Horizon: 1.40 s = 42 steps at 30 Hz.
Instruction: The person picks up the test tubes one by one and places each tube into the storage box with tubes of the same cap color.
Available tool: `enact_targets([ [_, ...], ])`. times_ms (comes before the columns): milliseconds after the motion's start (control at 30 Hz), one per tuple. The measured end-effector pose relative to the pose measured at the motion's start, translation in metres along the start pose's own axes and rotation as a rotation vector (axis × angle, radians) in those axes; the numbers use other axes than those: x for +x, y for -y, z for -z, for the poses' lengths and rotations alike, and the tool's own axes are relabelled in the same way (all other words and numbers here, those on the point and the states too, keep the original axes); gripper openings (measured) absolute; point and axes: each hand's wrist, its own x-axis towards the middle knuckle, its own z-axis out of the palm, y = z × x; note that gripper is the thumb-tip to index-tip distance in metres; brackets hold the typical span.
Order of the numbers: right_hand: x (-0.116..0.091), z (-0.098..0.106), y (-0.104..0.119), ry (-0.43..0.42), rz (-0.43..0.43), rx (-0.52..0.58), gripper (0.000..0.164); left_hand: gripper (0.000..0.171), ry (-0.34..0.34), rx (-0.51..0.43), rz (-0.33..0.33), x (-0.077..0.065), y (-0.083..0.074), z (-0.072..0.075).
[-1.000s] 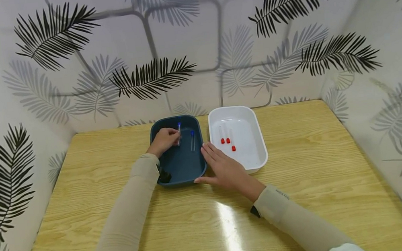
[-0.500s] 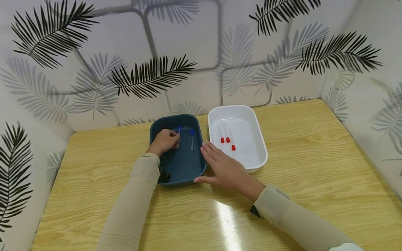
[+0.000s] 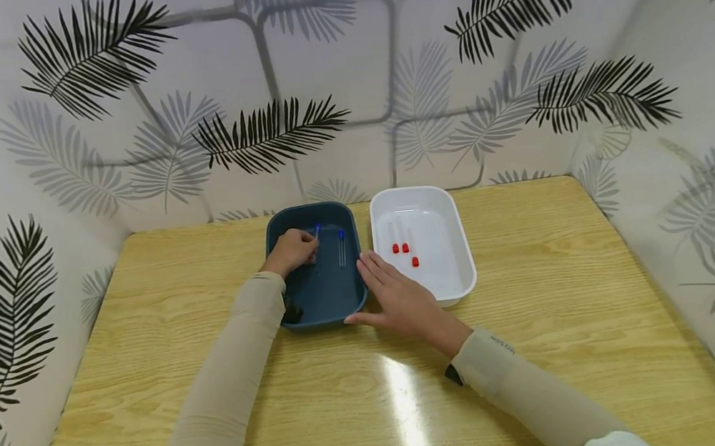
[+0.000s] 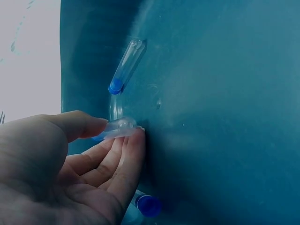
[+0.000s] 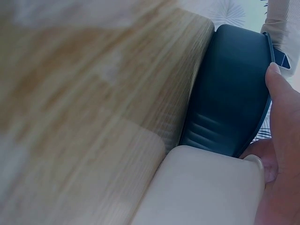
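Note:
My left hand [image 3: 294, 250] is inside the dark blue tray [image 3: 331, 317] and pinches a clear test tube [image 4: 123, 125] between thumb and fingertips. In the left wrist view that tube's blue cap is partly hidden behind the thumb. A second blue-capped tube [image 3: 342, 248] lies on the tray floor to the right of this hand. Beneath the palm, the left wrist view shows another blue cap [image 4: 148, 206], its tube mostly covered. My right hand [image 3: 404, 303] rests with fairly straight fingers against the blue tray's right side, its thumb touching the near rim.
A white tray [image 3: 465, 270] stands close to the right of the blue one. Several clear tubes lie in it, with red caps [image 3: 416, 262] showing. Both trays are on a wooden table [image 3: 542, 255], near the patterned wall [image 3: 365, 165] behind.
The left hand's pinched tube has gone lower and shifted slightly left, its blue cap now nearer the fingers. The right hand has stayed in place at the tray's side.

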Motion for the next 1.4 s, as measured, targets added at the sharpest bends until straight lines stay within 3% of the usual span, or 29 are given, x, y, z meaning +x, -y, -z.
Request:
enact_targets([
  [367, 0.0004, -0.0006, -0.0004, 0.008, 0.001, 0.014, 0.097, 0.027, 0.002, -0.041, 0.016, -0.0008, -0.0014, -0.0009],
  [867, -0.0029, -0.0035, 0.0017, 0.003, -0.015, 0.018, 0.099, 0.029, 0.011, -0.027, 0.040, 0.0012, 0.0036, -0.0066],
  [1400, 0.0001, -0.0037, -0.0007, -0.018, -0.004, -0.008, 0.099, 0.033, 0.016, -0.013, 0.042, 0.0019, -0.0002, -0.0025],
])
